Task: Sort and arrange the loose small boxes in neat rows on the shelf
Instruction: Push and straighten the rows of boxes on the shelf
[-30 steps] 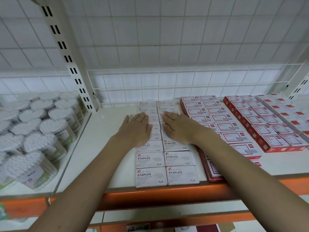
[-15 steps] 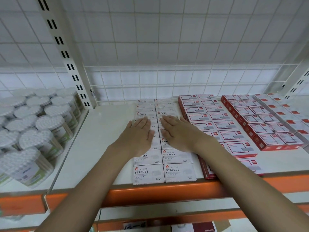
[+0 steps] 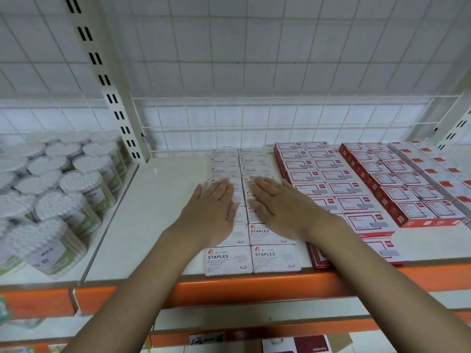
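two hands (image 3: pixel 211 215) lie on the shelf (image 3: pixel 163 200). white staples boxes (image 3: pixel 228 259) stand in two columns, about nine deep where visible. red boxes (image 3: pixel 356 207) fill roughly six columns; exact count unclear. cotton-swab jars (image 3: pixel 81 189): over a dozen.

A shop: slotted-upright shelving (image 3: pixel 163 200) with a wire-grid back, stocked with staple boxes (image 3: pixel 228 259) and cotton-swab jars (image 3: pixel 84 184).

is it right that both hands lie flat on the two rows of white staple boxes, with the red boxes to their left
Not quite. In the head view the left hand and right hand do lie flat on the two rows of white staple boxes, but the red boxes sit to their right. The tubs are on the left.
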{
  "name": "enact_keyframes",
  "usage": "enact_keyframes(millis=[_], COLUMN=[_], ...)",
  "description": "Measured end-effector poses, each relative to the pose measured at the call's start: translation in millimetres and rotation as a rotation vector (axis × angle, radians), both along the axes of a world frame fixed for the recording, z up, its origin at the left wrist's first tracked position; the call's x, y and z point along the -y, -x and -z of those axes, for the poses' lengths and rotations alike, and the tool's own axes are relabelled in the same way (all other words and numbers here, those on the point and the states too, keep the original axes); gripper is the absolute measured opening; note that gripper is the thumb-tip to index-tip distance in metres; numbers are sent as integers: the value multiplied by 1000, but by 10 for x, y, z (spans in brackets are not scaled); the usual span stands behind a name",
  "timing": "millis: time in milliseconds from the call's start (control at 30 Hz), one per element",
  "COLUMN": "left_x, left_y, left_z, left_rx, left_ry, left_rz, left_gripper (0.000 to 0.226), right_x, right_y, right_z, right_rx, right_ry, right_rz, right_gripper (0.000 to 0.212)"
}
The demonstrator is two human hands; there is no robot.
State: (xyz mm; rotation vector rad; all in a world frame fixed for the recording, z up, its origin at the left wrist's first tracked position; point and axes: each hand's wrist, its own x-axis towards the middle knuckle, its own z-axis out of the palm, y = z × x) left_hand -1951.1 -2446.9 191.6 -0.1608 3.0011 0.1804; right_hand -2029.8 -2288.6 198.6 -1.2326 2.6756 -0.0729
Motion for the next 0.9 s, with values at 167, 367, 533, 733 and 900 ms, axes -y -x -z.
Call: enact_keyframes(millis=[167, 367, 533, 733, 900], left_x=[-89, -62, -51, -78, -163], left_y=[-96, -102, -101, -275, -412], left_z=[29, 31, 19, 3, 45], left_rx=[27, 29, 32, -8, -14], left_ry=[-17, -40, -61, -39, -24], left_rz=[13, 24, 24, 23, 23], left_gripper=[53, 53, 54, 54, 53], right_x=[-78, -57, -43, -142, -238], right_y=[-107, -112, -99, -206, -381], right_z=[5, 17, 22, -2, -55], right_rx=[27, 23, 26, 3, 33], right_ry=[-29, -36, -32, -6, 10], right_rz=[2, 3, 10, 24, 22], right_gripper=[54, 54, 54, 55, 54])
